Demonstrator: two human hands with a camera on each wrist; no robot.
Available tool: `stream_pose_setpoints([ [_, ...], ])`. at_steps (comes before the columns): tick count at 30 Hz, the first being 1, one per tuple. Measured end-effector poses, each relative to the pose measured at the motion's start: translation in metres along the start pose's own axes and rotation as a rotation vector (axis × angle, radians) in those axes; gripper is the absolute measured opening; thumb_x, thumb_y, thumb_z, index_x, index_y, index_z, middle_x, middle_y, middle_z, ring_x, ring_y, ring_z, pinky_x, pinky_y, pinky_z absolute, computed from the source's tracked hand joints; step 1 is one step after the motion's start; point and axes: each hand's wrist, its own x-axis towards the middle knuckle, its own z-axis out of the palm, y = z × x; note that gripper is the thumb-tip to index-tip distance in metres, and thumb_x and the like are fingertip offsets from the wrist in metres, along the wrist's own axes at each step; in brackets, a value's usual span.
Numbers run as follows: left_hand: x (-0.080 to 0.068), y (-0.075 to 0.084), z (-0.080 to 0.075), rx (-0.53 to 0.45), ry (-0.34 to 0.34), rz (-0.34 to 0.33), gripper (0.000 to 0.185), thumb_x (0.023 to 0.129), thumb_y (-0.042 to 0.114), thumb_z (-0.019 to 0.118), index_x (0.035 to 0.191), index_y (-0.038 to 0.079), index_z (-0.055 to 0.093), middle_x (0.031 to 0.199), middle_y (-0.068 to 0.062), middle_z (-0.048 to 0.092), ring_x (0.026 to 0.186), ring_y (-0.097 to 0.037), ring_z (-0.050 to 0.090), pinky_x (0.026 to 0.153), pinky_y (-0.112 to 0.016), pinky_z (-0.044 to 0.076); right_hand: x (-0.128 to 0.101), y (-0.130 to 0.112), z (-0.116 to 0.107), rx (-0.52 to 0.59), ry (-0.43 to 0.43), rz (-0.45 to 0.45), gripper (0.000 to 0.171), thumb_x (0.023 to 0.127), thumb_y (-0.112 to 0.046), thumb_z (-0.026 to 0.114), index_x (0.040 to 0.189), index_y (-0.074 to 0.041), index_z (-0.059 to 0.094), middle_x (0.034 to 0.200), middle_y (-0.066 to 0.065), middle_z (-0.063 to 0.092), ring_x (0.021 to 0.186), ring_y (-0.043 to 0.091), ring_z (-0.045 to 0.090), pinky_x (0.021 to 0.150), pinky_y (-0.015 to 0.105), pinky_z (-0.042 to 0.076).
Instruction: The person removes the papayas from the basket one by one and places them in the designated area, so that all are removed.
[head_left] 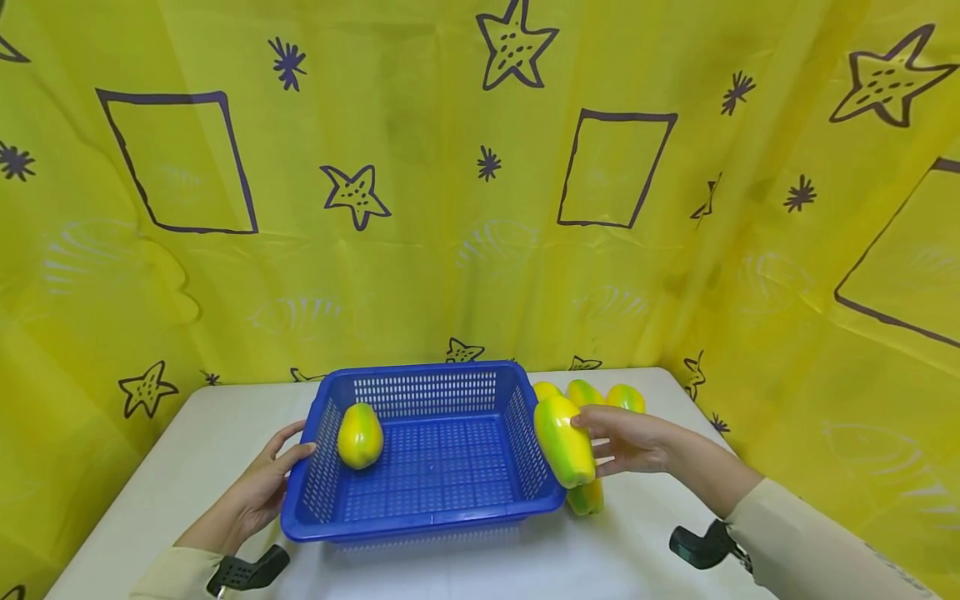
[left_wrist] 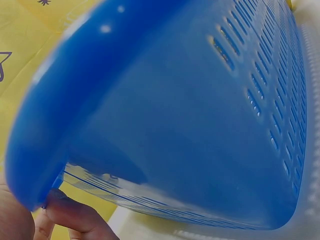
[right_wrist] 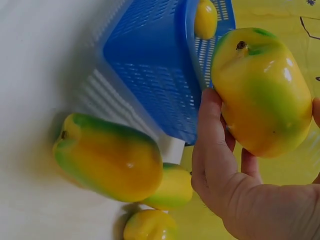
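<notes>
A blue plastic basket [head_left: 420, 518] with slotted walls stands on the table. My left hand [head_left: 262, 483] pinches its left rim; the left wrist view shows thumb and fingers [left_wrist: 80, 215] at the rim [left_wrist: 45, 130]. Inside the basket, near the left wall, is one yellow-green papaya [head_left: 361, 436]. My right hand [head_left: 626, 437] grips another glossy papaya [head_left: 564, 442] in the air by the basket's right rim. In the right wrist view this held papaya [right_wrist: 262, 95] sits between thumb and fingers, its stem end showing.
Several more papayas lie on the white table [head_left: 637, 533] right of the basket, one near papaya [head_left: 587, 497] partly hidden under the held one, others such as this papaya [head_left: 626, 397] farther back. A yellow patterned curtain [head_left: 420, 275] hangs behind the table and along its sides.
</notes>
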Motion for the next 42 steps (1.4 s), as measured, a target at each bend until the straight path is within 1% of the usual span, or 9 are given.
stream_pose_setpoints([
  [6, 0.000, -0.001, 0.000, -0.001, 0.003, 0.000, 0.079, 0.099, 0.033, 0.058, 0.158, 0.024, 0.006, 0.118, -0.014, 0.058, 0.088, -0.021, 0.070, 0.079, -0.043, 0.060, -0.003, 0.005, -0.012, 0.016, 0.006, -0.003, 0.073, 0.094, -0.027, 0.058, 0.149, 0.001, 0.018, 0.138, 0.024, 0.043, 0.116, 0.036, 0.058, 0.097, 0.053, 0.052],
  [11, 0.000, -0.001, -0.001, 0.003, -0.001, 0.001, 0.079, 0.099, 0.033, 0.058, 0.158, 0.025, 0.006, 0.121, -0.016, 0.056, 0.089, -0.021, 0.070, 0.079, -0.044, 0.060, -0.005, 0.008, -0.024, 0.016, 0.015, 0.000, 0.070, 0.095, -0.027, 0.055, 0.147, 0.003, 0.019, 0.137, 0.024, 0.042, 0.113, 0.034, 0.058, 0.097, 0.051, 0.052],
  [16, 0.001, -0.001, -0.001, 0.001, -0.003, -0.003, 0.079, 0.099, 0.034, 0.058, 0.158, 0.025, 0.005, 0.123, -0.016, 0.055, 0.090, -0.021, 0.069, 0.080, -0.044, 0.060, -0.005, 0.015, -0.036, 0.028, 0.048, 0.009, 0.074, 0.094, -0.027, 0.055, 0.147, 0.001, 0.012, 0.140, 0.027, 0.036, 0.114, 0.034, 0.057, 0.097, 0.049, 0.053],
  [19, 0.001, -0.001, -0.001, 0.000, -0.003, -0.005, 0.080, 0.099, 0.034, 0.058, 0.158, 0.025, 0.005, 0.124, -0.016, 0.054, 0.090, -0.021, 0.069, 0.080, -0.044, 0.060, -0.005, 0.021, -0.043, 0.032, 0.061, 0.013, 0.076, 0.095, -0.028, 0.055, 0.148, 0.001, 0.008, 0.141, 0.029, 0.032, 0.115, 0.034, 0.055, 0.098, 0.048, 0.052],
  [22, 0.001, -0.001, -0.001, -0.001, -0.002, -0.005, 0.080, 0.099, 0.034, 0.058, 0.158, 0.025, 0.005, 0.124, -0.016, 0.054, 0.090, -0.021, 0.069, 0.080, -0.044, 0.060, -0.005, 0.025, -0.050, 0.035, 0.081, 0.023, 0.076, 0.095, -0.028, 0.056, 0.148, 0.001, 0.009, 0.142, 0.029, 0.031, 0.116, 0.035, 0.054, 0.098, 0.048, 0.052],
  [29, 0.001, -0.001, 0.000, -0.004, -0.003, -0.005, 0.080, 0.099, 0.034, 0.058, 0.158, 0.025, 0.005, 0.122, -0.016, 0.055, 0.090, -0.021, 0.069, 0.080, -0.044, 0.060, -0.005, 0.034, -0.064, 0.068, 0.101, 0.062, 0.082, 0.097, -0.031, 0.054, 0.150, 0.001, 0.002, 0.148, 0.032, 0.020, 0.122, 0.038, 0.047, 0.104, 0.050, 0.048],
  [34, 0.001, -0.002, 0.000, -0.006, -0.002, -0.006, 0.080, 0.099, 0.034, 0.058, 0.158, 0.026, 0.005, 0.126, -0.019, 0.053, 0.090, -0.022, 0.069, 0.080, -0.045, 0.060, -0.002, 0.044, -0.071, 0.084, 0.124, 0.083, 0.084, 0.096, -0.031, 0.056, 0.151, 0.001, 0.001, 0.149, 0.032, 0.016, 0.120, 0.036, 0.046, 0.101, 0.049, 0.049],
  [42, 0.001, -0.002, 0.000, -0.028, -0.003, -0.010, 0.080, 0.098, 0.034, 0.060, 0.157, 0.027, 0.006, 0.125, -0.018, 0.053, 0.090, -0.022, 0.069, 0.081, -0.046, 0.060, 0.005, 0.058, -0.075, 0.086, 0.153, 0.111, 0.087, 0.094, -0.032, 0.056, 0.150, 0.003, -0.001, 0.149, 0.035, 0.010, 0.128, 0.043, 0.037, 0.106, 0.054, 0.044],
])
